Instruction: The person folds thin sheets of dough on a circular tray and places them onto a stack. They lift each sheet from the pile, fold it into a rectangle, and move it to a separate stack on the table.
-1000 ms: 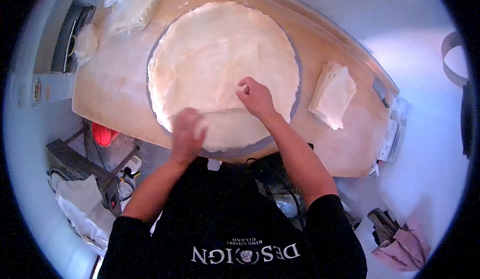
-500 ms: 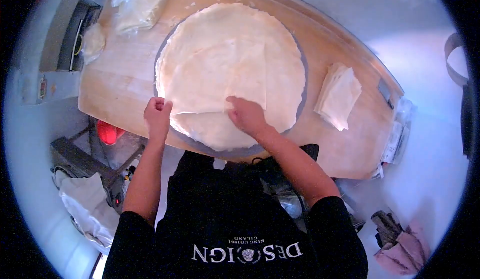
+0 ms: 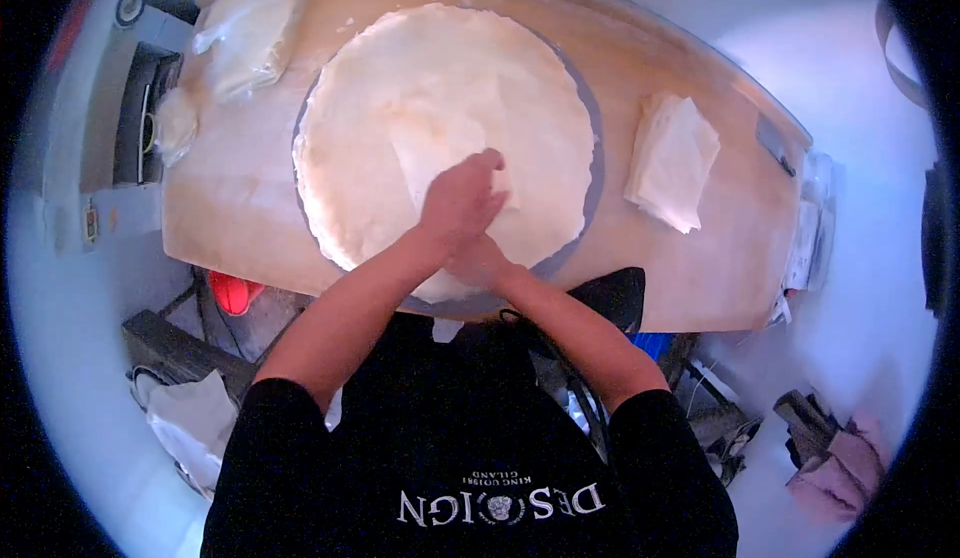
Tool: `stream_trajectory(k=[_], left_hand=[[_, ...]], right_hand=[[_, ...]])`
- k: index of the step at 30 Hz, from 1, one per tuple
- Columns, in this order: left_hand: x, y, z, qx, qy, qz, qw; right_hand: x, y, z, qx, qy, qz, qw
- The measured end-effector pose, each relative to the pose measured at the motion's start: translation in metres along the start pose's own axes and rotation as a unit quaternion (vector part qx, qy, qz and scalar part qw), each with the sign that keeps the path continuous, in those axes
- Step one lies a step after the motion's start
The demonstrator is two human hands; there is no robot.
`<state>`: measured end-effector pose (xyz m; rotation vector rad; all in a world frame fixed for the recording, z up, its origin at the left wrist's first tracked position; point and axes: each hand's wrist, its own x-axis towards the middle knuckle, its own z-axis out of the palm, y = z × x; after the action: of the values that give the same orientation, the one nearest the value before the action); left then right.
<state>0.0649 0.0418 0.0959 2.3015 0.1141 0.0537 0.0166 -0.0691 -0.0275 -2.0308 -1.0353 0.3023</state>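
A wide, thin round of pale dough (image 3: 360, 78) lies on a grey round board, with folded layers (image 3: 410, 158) making straight edges near its middle. My left hand (image 3: 463, 198) is over these layers, its fingers bent toward the right and the thumb a little apart. Whether it grips the dough's edge is not clear. Crossed beneath the left wrist, my right hand (image 3: 477, 260) is near the front of the round, with its fingers mostly hidden.
A stack of folded dough sheets (image 3: 672, 163) lies on the wooden table (image 3: 240, 208) at the right. Plastic-wrapped sheets (image 3: 250, 33) and a smaller bag (image 3: 176, 126) are at the left. A flat metal tool (image 3: 775, 146) lies near the right edge.
My left hand has moved right from the dough's left edge, across my right hand. The folded layers at the middle now look narrower. The view has shifted slightly.
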Motion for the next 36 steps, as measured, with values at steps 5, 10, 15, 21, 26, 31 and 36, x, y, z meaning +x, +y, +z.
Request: stream_trajectory(k=[5, 10, 15, 21, 26, 31, 36], left_hand=[[-0.011, -0.013, 0.015, -0.051, 0.006, -0.031, 0.998], [-0.041, -0.054, -0.003, 0.136, 0.038, 0.055, 0.988], [-0.046, -0.057, 0.0, 0.167, -0.103, 0.063, 0.979], [-0.049, -0.067, 0.0, 0.132, -0.088, 0.074, 0.985], [-0.053, -0.066, -0.003, 0.071, -0.092, 0.04, 0.992], [-0.068, -0.066, -0.005, -0.011, 0.124, -0.08, 0.989], [-0.075, -0.086, 0.002, -0.387, 0.222, -0.422, 0.789]], right_hand=[[0.002, -0.026, -0.062, 0.198, -0.216, 0.252, 0.922], [0.006, -0.027, -0.114, 0.053, -0.037, 0.311, 0.948], [0.041, 0.003, -0.126, -0.085, 0.015, 0.364, 0.927], [0.05, 0.0, -0.115, -0.162, 0.033, 0.368, 0.915], [0.067, 0.002, -0.122, -0.106, 0.014, 0.427, 0.898], [0.064, 0.022, -0.107, -0.151, 0.054, 0.339, 0.927], [0.074, 0.002, -0.132, 0.398, 0.025, 0.457, 0.795]])
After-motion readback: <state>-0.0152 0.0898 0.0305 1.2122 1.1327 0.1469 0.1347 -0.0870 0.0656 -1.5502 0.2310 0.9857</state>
